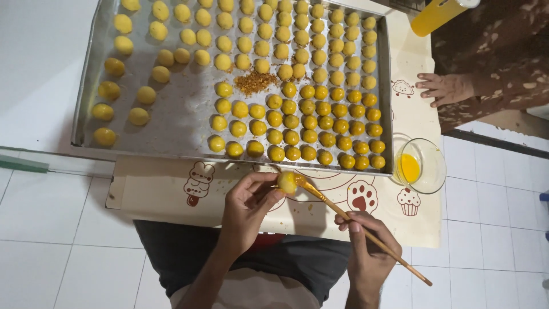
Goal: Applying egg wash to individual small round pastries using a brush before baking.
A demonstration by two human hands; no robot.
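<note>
Left hand closed on one dough ball, pinched between thumb and fingertips just below the near rim of the tray. Right hand wrapped around the brush, gripping mid-handle; bristle end touches the right side of the ball.

Tray holds many balls: right block tight in rows and shiny yellow, left rows looser, some paler. Heap of brown crumbs near tray centre. Glass bowl with yellow egg wash stands just beside the tray's right corner, on the printed mat. Another person's hand rests on the mat at far right.

Notes on doing this step well, my judgement:
- Light pinch only; the ball looks soft and would dent.
- Turn the ball with my fingertips so the bristles cover top and sides; keep the base dry.
- Thin coat. Excess would pool on the tray.
- Work over the mat so drips miss the tray.
- Short strokes; the long handle swings close to the bowl.
</note>
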